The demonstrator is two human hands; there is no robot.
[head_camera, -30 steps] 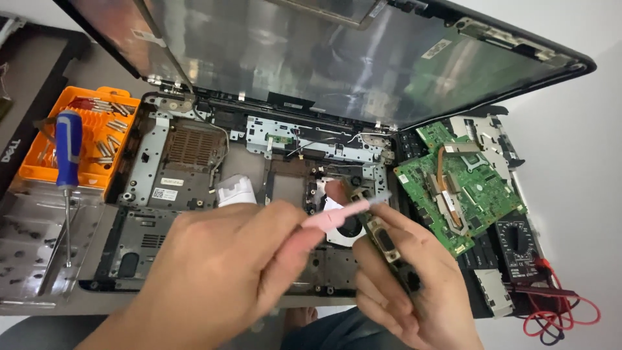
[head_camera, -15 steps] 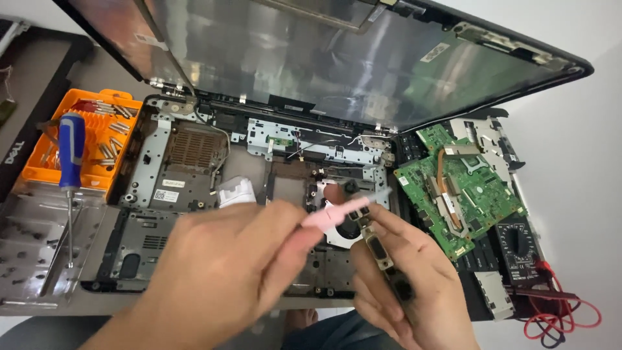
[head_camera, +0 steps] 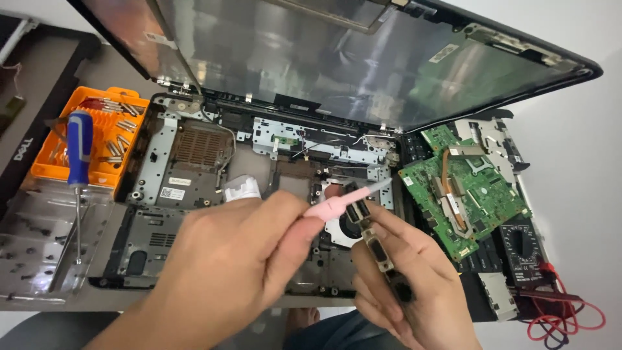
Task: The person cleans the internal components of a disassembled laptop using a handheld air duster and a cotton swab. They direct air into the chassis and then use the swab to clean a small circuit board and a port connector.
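My left hand (head_camera: 233, 269) grips a pink toothbrush (head_camera: 337, 205), whose bristle end rests against a small connector board (head_camera: 370, 241). That narrow board with metal ports is held upright in my right hand (head_camera: 414, 285). Both hands hover over the stripped base of an opened laptop (head_camera: 194, 194), near its round fan (head_camera: 350, 230). The laptop's lid (head_camera: 337, 58) stands open behind.
An orange tray of screwdriver bits (head_camera: 91, 139) with a blue-handled screwdriver (head_camera: 79, 162) lies left, over a clear plastic lid (head_camera: 32, 253). A green motherboard (head_camera: 463, 191) with copper heat pipe sits right, beside a black multimeter (head_camera: 521, 249) with red leads (head_camera: 567, 317).
The toothbrush tip has shifted slightly along the small board, and both hands have drifted a little lower and to the right.
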